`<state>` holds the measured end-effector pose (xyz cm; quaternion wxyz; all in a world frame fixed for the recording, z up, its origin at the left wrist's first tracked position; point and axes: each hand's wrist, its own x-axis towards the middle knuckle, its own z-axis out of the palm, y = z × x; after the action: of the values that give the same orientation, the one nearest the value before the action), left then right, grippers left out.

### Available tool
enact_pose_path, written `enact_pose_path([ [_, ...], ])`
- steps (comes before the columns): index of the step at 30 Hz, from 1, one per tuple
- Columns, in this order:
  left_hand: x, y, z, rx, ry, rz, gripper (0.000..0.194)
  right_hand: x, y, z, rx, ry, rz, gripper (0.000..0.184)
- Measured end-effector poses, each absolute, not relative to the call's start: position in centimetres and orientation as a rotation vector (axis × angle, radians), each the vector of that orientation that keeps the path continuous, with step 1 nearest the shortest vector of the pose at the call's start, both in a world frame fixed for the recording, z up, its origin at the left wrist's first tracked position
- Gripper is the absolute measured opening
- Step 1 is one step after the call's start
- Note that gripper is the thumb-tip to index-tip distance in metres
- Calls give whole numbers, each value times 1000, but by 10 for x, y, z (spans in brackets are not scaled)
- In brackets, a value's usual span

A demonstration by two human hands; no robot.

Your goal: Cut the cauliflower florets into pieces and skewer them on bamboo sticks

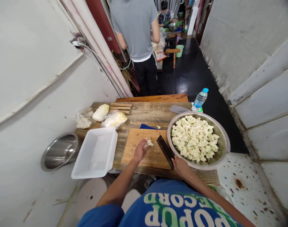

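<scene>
My left hand [140, 150] is above the wooden cutting board [132, 141], its fingers closed on a small cauliflower floret [148, 143]. In my right hand [181, 167] is a dark-bladed kitchen knife [165, 150], which I grip by the handle; the blade slants across the right side of the board. Just right of the knife stands a wide steel bowl [225, 138] heaped with cut cauliflower [194, 137]. Tiny crumbs dot the board, and a small scrap [158, 127] lies past its far edge near a blue cloth [147, 126].
An empty white plastic tub [95, 154] sits left of the board, beyond it two cabbages [101, 113] and wooden sticks [121, 107]. A cleaver [179, 109] and water bottle [200, 99] stand at the far right. A steel pot [60, 153] is lower left. Two people are farther off.
</scene>
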<state>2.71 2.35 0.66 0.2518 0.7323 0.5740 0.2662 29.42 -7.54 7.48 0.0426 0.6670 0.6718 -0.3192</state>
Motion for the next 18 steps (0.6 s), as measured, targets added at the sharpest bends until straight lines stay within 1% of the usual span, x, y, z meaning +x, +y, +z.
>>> enact_pose_path([
  [2, 29, 21, 2, 1880, 1673, 789, 21, 292, -75, 76, 2005, 2090, -964, 36],
  [5, 34, 23, -1, 1752, 1778, 712, 31, 289, -75, 78, 1938, 2143, -952, 36],
  [9, 40, 26, -1, 1691, 1833, 655, 22, 284, -76, 78, 1862, 2196, -935, 34],
  [18, 39, 31, 6, 1635, 1836, 646, 18, 275, -72, 71, 1753, 2312, -808, 31],
])
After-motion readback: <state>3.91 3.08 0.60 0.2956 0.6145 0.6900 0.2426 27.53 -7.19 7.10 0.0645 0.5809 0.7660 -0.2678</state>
